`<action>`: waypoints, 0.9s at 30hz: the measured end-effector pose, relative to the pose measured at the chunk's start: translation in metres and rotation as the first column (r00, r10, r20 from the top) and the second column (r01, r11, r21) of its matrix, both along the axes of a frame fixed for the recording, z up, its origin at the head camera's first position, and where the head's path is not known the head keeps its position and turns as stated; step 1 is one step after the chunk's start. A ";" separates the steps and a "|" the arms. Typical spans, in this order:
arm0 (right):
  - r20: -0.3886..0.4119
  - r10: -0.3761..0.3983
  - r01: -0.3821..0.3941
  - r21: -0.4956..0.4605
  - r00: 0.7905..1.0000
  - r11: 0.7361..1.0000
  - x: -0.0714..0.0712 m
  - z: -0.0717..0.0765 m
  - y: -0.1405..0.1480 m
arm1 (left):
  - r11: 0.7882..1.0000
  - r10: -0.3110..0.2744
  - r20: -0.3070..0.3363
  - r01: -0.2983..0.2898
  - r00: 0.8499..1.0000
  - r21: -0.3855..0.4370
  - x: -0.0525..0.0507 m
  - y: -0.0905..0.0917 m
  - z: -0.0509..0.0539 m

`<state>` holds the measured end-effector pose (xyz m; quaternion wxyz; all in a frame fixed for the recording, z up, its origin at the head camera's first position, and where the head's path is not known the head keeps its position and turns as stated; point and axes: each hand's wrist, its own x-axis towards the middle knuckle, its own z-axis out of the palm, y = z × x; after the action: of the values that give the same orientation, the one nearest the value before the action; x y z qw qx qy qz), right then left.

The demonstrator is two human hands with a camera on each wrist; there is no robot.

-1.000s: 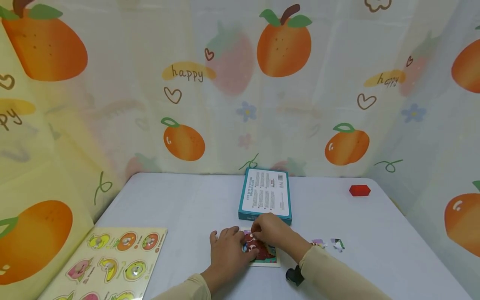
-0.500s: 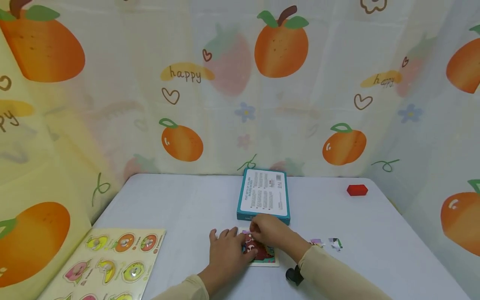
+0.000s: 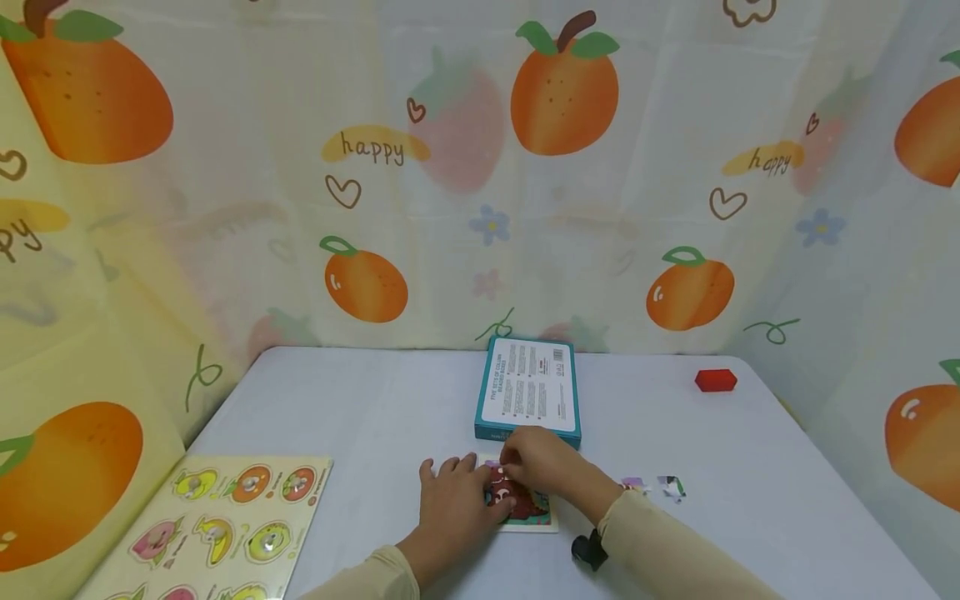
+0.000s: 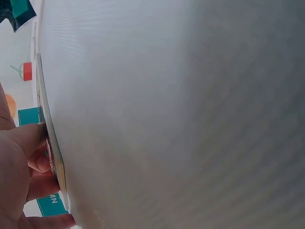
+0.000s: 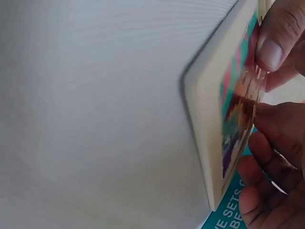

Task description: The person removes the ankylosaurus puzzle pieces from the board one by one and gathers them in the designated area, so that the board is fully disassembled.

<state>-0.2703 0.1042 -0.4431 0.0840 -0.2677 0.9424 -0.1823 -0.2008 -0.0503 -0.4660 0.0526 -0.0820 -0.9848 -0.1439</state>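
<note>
A small jigsaw puzzle (image 3: 537, 518) with a dark red figure on a teal ground lies in a pale tray (image 5: 202, 102). My left hand (image 3: 455, 507) rests on its left side, fingers spread and thumb laid across the picture. My right hand (image 3: 547, 461) bends over the top of the puzzle, thumb and fingertips pinched together at its surface. What they pinch looks like a puzzle piece, mostly hidden by the fingers. In the right wrist view, the left thumb (image 5: 271, 53) presses the picture close to the right fingertips. Two loose pieces lie right of the puzzle, one a white-and-green piece (image 3: 671, 487).
A teal box (image 3: 529, 383) with a white printed label lies just behind the puzzle. A fruit peg board (image 3: 232, 533) is at the left front. A red block (image 3: 716, 381) sits at the back right. Something black (image 3: 589, 551) lies beside the right forearm.
The view shifts slightly with the head. Both hands stay in nearly the same place on the puzzle; the right fingertips stay at its upper part.
</note>
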 end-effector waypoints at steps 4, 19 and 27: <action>0.026 -0.025 0.026 -0.026 0.999 0.999 0.001 0.001 -0.001 | 1.000 -0.001 -0.009 0.001 1.000 -0.004 -0.001 0.000 -0.001; 0.092 -0.047 0.056 -0.099 0.995 0.993 0.001 0.001 0.001 | 1.000 0.003 0.014 -0.003 1.000 0.006 -0.002 0.000 0.000; 0.100 -0.046 0.062 -0.162 0.994 0.985 0.003 0.000 -0.003 | 1.000 -0.007 -0.001 0.007 1.000 -0.007 -0.002 -0.001 -0.001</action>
<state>-0.2672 0.1012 -0.4434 0.1019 -0.2388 0.9259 -0.2746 -0.2027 -0.0512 -0.4670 0.0523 -0.0860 -0.9849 -0.1406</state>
